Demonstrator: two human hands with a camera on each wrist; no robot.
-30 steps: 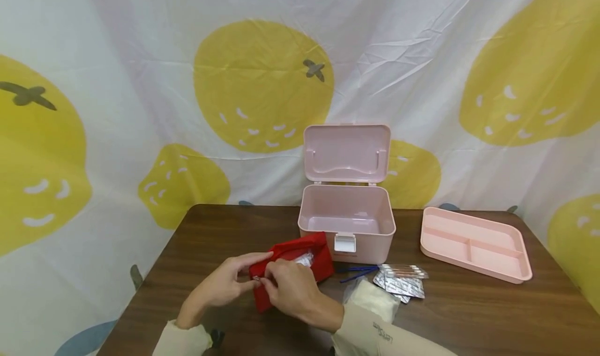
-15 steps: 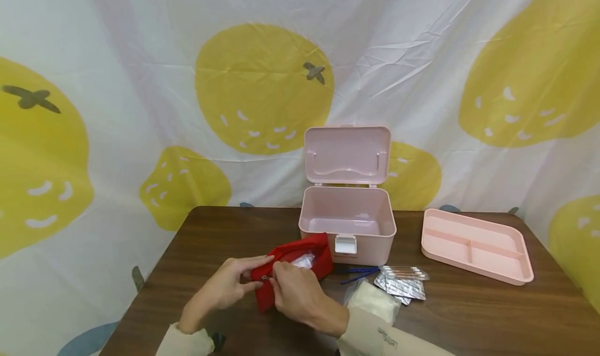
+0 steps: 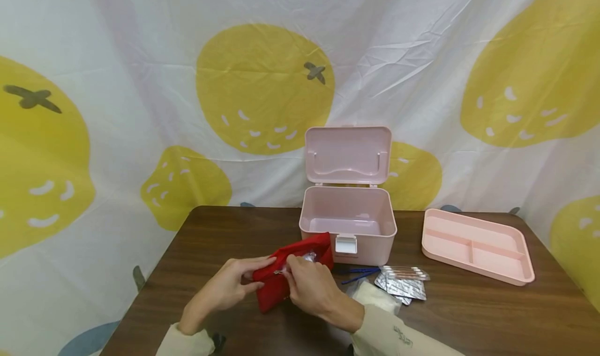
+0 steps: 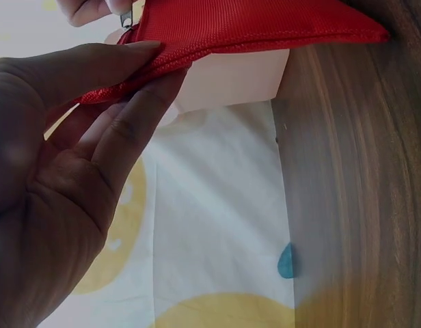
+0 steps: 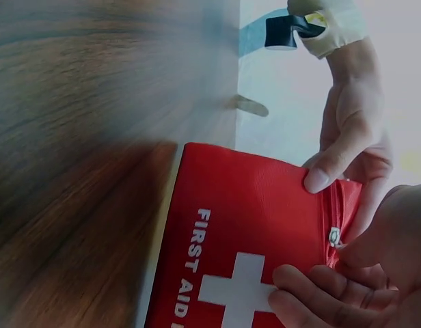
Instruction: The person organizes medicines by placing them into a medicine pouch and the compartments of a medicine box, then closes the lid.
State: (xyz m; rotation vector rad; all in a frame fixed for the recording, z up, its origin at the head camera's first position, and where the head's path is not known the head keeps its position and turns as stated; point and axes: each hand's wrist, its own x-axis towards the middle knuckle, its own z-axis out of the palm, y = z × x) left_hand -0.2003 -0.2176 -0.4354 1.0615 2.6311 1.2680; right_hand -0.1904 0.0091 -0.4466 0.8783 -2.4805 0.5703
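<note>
A red first aid pouch (image 3: 273, 292) stands tilted up off the dark table, with clear plastic packaging (image 3: 309, 256) showing in its mouth. My left hand (image 3: 227, 282) pinches its left end between thumb and fingers, as the left wrist view also shows. With thumb and forefinger, my right hand (image 3: 316, 288) grips the zipper pull (image 5: 334, 236) along the top edge. The right hand's other fingers lie over the white cross (image 5: 232, 290) on the pouch front in the right wrist view.
Behind the pouch stands an open pink box (image 3: 348, 226) with its lid raised. A pink divided tray (image 3: 475, 245) lies at right. Blue tweezers (image 3: 361, 275), packed cotton swabs (image 3: 404, 272), silver blister packs (image 3: 408, 289) and a bagged white pad (image 3: 375, 296) lie nearby.
My right hand has moved to the right, drawing the zipper pull along from the pouch's left end. The left hand keeps its pinch in nearly the same place.
</note>
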